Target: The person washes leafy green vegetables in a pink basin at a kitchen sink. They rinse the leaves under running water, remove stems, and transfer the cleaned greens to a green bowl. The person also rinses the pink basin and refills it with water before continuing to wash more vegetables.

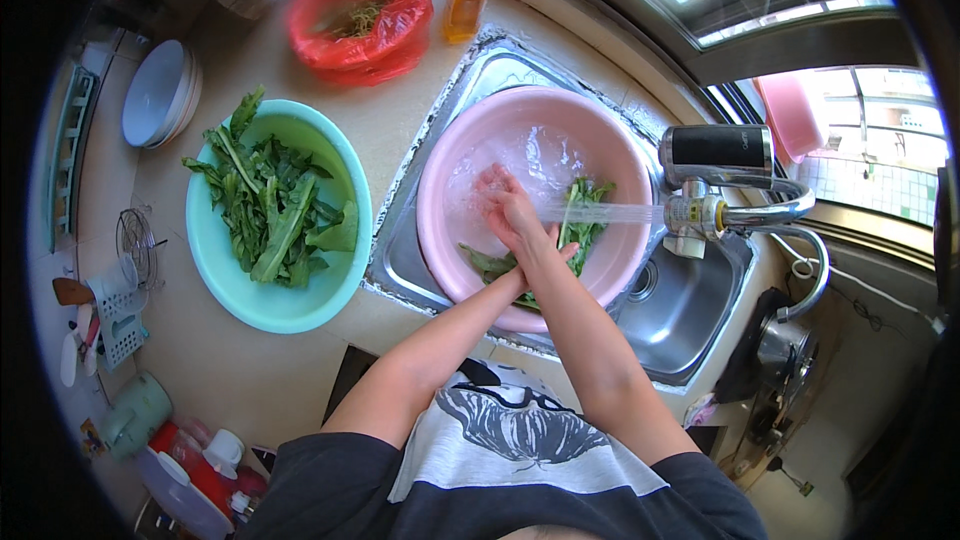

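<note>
Beige countertop [245, 70] | round mint-green plastic basin [275, 316] | crinkled red plastic bag [370, 64] | clear bottle of amber liquid [467, 2] | inset steel sink [690, 325] bearing round pink plastic basin [447, 225]

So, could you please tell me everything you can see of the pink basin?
The pink basin is round and looks plastic. It sits upright at the left side of the sink, its base hidden. The tap pours into its rippling water, and green leaves lie toward its right and near sides. The right hand and left hand reach inside; contact is unclear.

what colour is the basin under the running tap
Pink; the basin shows best in the head view, the only one here.
</note>
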`<state>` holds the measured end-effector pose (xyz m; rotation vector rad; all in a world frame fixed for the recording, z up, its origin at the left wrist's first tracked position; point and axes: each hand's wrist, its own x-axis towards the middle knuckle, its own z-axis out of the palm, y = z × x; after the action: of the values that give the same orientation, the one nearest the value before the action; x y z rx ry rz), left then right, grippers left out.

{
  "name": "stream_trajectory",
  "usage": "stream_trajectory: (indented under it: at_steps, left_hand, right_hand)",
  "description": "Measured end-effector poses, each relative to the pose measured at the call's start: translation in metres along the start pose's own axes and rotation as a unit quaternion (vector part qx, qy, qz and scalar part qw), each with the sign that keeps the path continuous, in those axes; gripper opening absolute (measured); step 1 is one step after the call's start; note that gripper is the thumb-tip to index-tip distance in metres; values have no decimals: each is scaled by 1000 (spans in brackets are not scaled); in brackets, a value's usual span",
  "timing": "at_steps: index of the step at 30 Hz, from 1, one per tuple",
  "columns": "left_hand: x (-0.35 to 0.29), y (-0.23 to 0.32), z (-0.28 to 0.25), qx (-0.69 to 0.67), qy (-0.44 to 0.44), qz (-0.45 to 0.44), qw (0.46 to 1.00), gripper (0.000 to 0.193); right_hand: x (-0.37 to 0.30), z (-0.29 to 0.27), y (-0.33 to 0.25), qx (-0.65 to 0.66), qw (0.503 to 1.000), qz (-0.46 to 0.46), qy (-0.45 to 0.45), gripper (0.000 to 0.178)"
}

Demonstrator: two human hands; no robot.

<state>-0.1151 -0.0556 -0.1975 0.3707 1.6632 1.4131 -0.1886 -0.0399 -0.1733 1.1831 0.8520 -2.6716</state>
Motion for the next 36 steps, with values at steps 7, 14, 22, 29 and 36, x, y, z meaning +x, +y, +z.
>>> stream_trajectory:
  at_steps: [7,14,22,29,36]
  left_hand:
    - [-2,-3,-11,-88,-41,104,990,67]
    - [-20,20,-24,133,60,97,985,47]
    - [-65,74,-113,31,177,90,979,29]
    - [-96,124,-140,-279,241,105,923,17]
    - [-93,130,-139,-213,264,127,932,15]
  right_hand:
    - [-13,26,-35,-36,996,-32,-76,45]
    - [-61,51,-61,-354,921,-113,-118,35]
    - [-112,64,-63,-665,597,-441,-81,33]
    - [-124,64,-55,-717,528,-453,-35,47]
    - [-136,63,-49,-704,549,-448,-48,57]
